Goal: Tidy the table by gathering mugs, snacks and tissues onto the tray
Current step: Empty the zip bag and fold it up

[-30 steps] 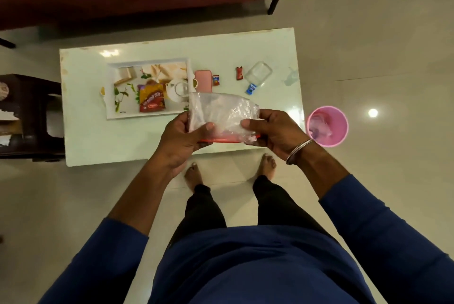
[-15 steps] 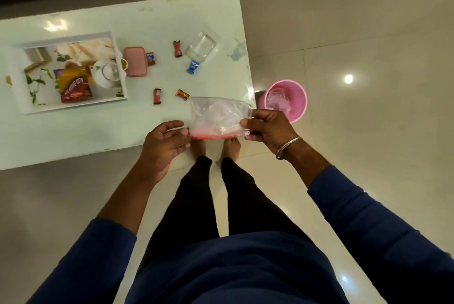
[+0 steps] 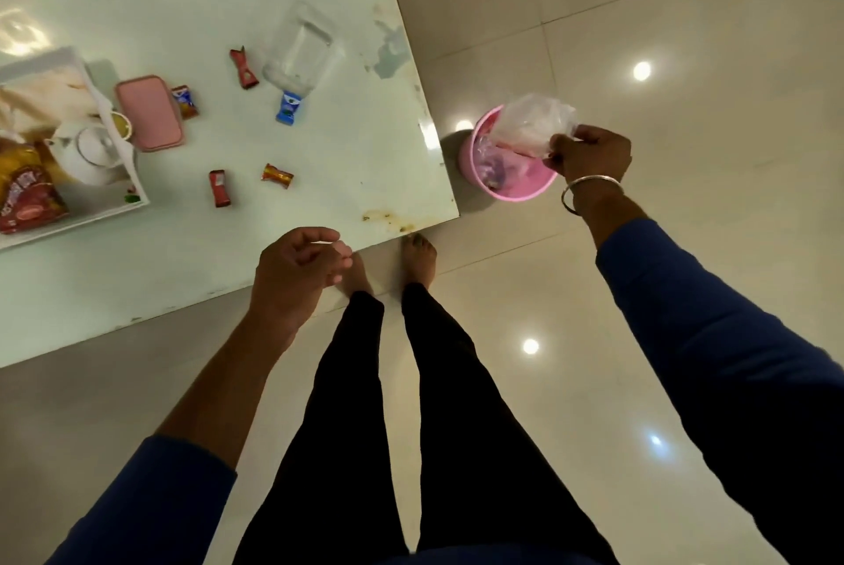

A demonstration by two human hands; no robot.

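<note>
The white table (image 3: pixel 356 144) carried a tray (image 3: pixel 137 199) at its left edge, holding a white mug (image 3: pixel 93 153) and a red snack packet (image 3: pixel 27 199). A pink bin (image 3: pixel 511 190) stood on the floor just beside the table. Above it, the right hand (image 3: pixel 591 158) pinched a clear plastic bag (image 3: pixel 532 128). The left hand (image 3: pixel 292 272) hung loosely curled, holding nothing. Wrapped candies (image 3: pixel 219 188) lay scattered on the table.

A pink bin (image 3: pixel 511 188) stands on the glossy tiled floor (image 3: pixel 685 39), just beside the tabletop's (image 3: pixel 356 144) corner. A clear jar (image 3: pixel 299 51) lies tipped on the tabletop; a pink case (image 3: pixel 148 112) sits near it.
</note>
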